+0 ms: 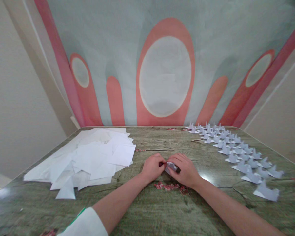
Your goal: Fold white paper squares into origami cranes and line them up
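Near the middle of the table, both hands meet at a small piece of folded white paper [171, 166]. My left hand [153, 167] pinches its left end between thumb and fingertips. From the other side my right hand [184, 167] grips it, fingers curled over the top and thumb in front. Much of the folded paper is hidden by the fingers, so its exact shape cannot be made out. On the right stand rows of several folded white paper birds [243, 166]. To the left lies a spread pile of white paper sheets [95, 159].
The table [147, 206] has a wood-look surface with printed pink blossoms [170, 186]. One paper bird [266, 191] sits nearest on the right. Behind the table's far edge rises a grey-green backdrop [127, 39] with red arch shapes.
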A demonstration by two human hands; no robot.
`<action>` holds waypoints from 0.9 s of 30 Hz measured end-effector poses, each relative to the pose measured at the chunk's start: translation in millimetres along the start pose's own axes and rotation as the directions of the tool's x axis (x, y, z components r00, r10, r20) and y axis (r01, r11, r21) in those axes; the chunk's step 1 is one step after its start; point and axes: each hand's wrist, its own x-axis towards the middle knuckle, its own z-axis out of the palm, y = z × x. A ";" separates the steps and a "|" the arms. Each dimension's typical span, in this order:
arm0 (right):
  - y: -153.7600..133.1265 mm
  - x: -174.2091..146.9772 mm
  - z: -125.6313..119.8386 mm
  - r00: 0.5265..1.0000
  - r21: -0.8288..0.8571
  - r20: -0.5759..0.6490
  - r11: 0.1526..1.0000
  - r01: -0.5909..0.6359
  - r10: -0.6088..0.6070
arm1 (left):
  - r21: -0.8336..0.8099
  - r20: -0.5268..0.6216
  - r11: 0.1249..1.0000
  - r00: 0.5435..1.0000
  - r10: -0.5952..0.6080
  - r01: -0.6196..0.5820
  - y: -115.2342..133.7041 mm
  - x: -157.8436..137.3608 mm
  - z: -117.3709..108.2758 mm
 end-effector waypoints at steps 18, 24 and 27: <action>7.1 -2.8 7.5 1.000 -0.027 -0.014 1.000 -0.013 0.012 | 0.002 -0.008 1.000 1.000 0.012 -0.012 -1.5 -0.4 2.1; 7.7 -2.2 5.0 1.000 -0.024 -0.031 1.000 -0.003 0.002 | 0.008 -0.011 1.000 1.000 0.009 -0.009 -1.3 -0.8 0.6; 8.5 -2.4 3.9 0.999 -0.023 -0.050 1.000 -0.011 0.010 | 0.007 -0.007 1.000 1.000 0.008 -0.008 -1.6 -0.5 0.9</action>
